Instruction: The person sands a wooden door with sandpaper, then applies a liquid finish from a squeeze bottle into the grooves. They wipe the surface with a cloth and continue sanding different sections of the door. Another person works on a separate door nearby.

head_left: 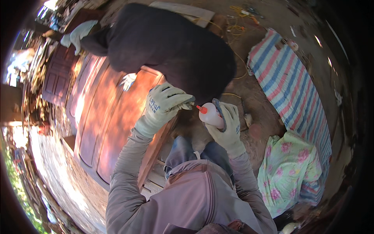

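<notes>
My right hand (229, 130), in a white work glove with dark fingertips, is wrapped round a white squeeze bottle (212, 117). The bottle is tilted, its red nozzle (201, 109) pointing up and left. Just left of the nozzle, my left hand (165, 102) is closed in a pinch, gloved the same way. Whatever sits between its fingertips is too small to make out. A gap separates the left fingertips from the nozzle. Beneath and beyond my left arm lies a reddish-brown panelled wooden door (113, 117), dappled with sunlight.
A person in dark clothes (167, 46) bends over the door's far end, a gloved hand (128, 81) above its surface. To the right lie a striped tarp (286, 78) and a green flowered cloth (288, 167). A yellow cord (237, 29) trails over the ground. Stacked wood lines the left.
</notes>
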Demonstrator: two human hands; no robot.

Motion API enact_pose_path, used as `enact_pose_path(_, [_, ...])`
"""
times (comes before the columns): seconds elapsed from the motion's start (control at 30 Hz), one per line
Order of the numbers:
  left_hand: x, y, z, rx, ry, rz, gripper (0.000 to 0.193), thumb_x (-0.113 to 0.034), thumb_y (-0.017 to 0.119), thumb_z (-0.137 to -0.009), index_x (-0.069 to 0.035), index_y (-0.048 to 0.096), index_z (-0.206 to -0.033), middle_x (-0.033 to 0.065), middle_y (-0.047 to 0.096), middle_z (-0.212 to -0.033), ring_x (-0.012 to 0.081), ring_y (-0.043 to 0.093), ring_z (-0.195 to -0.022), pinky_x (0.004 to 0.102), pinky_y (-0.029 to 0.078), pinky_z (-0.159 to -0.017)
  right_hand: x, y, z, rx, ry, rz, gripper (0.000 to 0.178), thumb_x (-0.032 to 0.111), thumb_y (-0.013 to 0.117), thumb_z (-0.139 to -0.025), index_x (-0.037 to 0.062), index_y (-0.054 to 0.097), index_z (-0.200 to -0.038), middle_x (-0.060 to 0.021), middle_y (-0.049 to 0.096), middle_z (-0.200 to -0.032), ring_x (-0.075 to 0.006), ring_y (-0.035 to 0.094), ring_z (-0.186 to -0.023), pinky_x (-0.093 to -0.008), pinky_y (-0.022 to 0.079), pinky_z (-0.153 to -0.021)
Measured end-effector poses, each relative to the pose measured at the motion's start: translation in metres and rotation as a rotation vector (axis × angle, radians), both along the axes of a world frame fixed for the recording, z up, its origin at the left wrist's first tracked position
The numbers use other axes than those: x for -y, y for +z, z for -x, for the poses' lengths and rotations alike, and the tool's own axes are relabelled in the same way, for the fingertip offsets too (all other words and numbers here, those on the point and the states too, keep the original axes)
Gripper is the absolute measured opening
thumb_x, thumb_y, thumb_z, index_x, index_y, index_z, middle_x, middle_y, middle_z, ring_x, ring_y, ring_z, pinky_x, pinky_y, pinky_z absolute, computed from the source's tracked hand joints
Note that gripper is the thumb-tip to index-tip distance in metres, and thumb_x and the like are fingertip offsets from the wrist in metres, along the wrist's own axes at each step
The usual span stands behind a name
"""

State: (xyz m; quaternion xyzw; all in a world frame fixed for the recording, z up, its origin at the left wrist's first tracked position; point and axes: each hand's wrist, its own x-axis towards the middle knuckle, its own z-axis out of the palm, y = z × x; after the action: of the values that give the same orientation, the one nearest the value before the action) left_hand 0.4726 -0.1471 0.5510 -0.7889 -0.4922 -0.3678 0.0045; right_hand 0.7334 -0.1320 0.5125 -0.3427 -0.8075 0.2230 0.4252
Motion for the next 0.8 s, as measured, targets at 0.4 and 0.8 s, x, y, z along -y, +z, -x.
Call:
enact_pose_path(0.4, [-0.065, 0.042, -0.269, -0.282, -0.334, -0.019, 0.025, -0.022, 0.079, -0.071, -0.019, 0.074, -0.095, -0.0046, 0.067, -0.086, 0.0172, 0.062, -0.078, 0.0347, 0.045, -0.066, 0.002, 0.034, -0.267, 0.27, -0.336, -0.141, 0.061, 0.022, 0.079, -0.067, 0.0139, 0.069, -0.126, -0.0088, 0.061, -0.111, -0.0315, 0.059, -0.099, -0.0429, 0.052, -0.079])
enact_pose_path(0.8, [-0.073, 0.06, -0.353, -0.292, -0.425, 0.422, 0.013, -0.021, 0.081, -0.077, -0.013, 0.076, -0.086, 0.0037, 0.071, -0.083, 0.0265, 0.066, -0.077, 0.0393, 0.054, -0.07, 0.017, 0.035, -0.345, 0.505, -0.451, -0.411, 0.06, 0.033, 0.08, -0.071, 0.0259, 0.068, -0.129, -0.0069, 0.059, -0.11, -0.0263, 0.059, -0.097, -0.0367, 0.049, -0.071])
